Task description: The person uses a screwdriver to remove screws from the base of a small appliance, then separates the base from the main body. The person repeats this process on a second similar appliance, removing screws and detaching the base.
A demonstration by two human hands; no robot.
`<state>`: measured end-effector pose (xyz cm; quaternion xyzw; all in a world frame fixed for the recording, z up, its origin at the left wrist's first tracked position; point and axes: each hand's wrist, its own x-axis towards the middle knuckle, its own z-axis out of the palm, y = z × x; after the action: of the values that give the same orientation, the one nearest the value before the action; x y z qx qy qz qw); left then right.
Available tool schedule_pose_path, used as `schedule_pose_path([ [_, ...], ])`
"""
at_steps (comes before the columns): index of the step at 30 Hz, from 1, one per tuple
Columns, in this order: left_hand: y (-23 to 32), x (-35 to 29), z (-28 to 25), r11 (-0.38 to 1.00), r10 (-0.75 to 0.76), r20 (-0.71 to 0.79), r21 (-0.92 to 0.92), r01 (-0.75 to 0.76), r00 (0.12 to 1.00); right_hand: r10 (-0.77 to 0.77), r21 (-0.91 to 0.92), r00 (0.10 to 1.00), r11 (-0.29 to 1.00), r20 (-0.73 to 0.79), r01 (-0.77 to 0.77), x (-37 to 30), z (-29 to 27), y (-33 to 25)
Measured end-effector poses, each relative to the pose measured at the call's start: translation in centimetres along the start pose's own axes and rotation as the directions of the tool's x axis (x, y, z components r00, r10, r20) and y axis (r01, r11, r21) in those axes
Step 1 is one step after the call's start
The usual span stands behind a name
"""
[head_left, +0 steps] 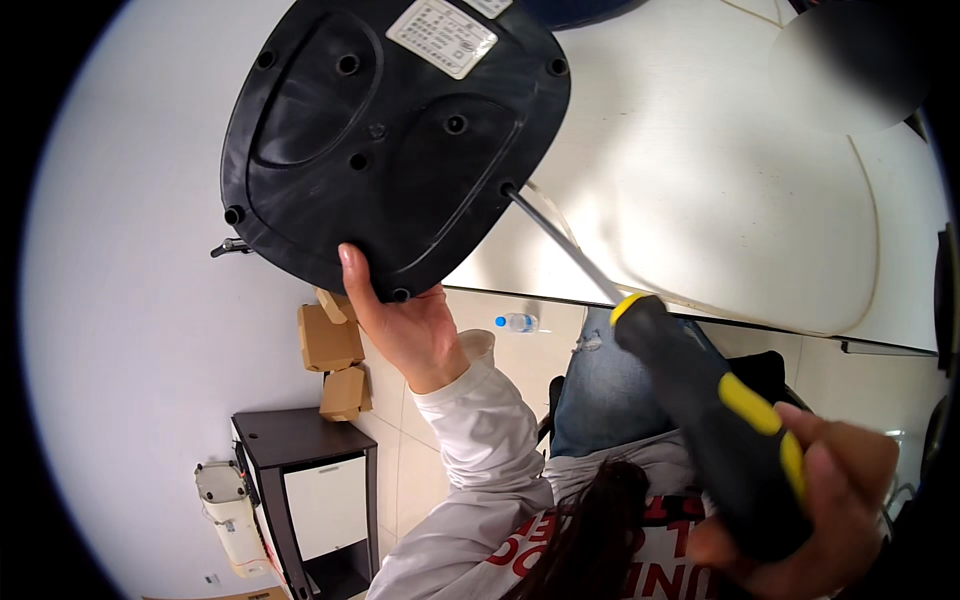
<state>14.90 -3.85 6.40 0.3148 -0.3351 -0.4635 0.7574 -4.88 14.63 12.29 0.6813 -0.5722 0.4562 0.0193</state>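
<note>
A black plastic appliance base (310, 205), rounded and with several round screw holes, is tilted up with its underside facing me. My left hand (408, 330) grips its lower edge, thumb on the underside and the other fingers hidden behind. A white printed label (442, 38) sticks near the top of the base. My right hand (835, 490) is wrapped around the black and yellow handle of a screwdriver (690, 400). The metal shaft slants up to the left, and its tip sits at the hole on the right edge of the base. Whether a screw is in that hole cannot be seen.
Behind the base lies a white table (700, 190) with a pale cable (876, 240) along its right part. Below left stand cardboard boxes (328, 340) and a dark cabinet (305, 440). A plastic bottle (518, 322) lies on the tiled floor.
</note>
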Motion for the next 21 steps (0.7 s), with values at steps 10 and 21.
schedule_pose_path([
  [10,-4.3,-3.7,1.8,1.0,0.006,0.144,0.023,-0.01,0.99,0.362,0.121,0.924,0.919,0.122,-0.376,-2.8,-1.4,4.8],
  [21,-7.8,-5.5,1.4,0.999,-0.017,0.121,0.041,0.013,0.993,0.552,-0.001,0.828,0.832,0.101,-0.555,-2.1,-1.6,9.1],
])
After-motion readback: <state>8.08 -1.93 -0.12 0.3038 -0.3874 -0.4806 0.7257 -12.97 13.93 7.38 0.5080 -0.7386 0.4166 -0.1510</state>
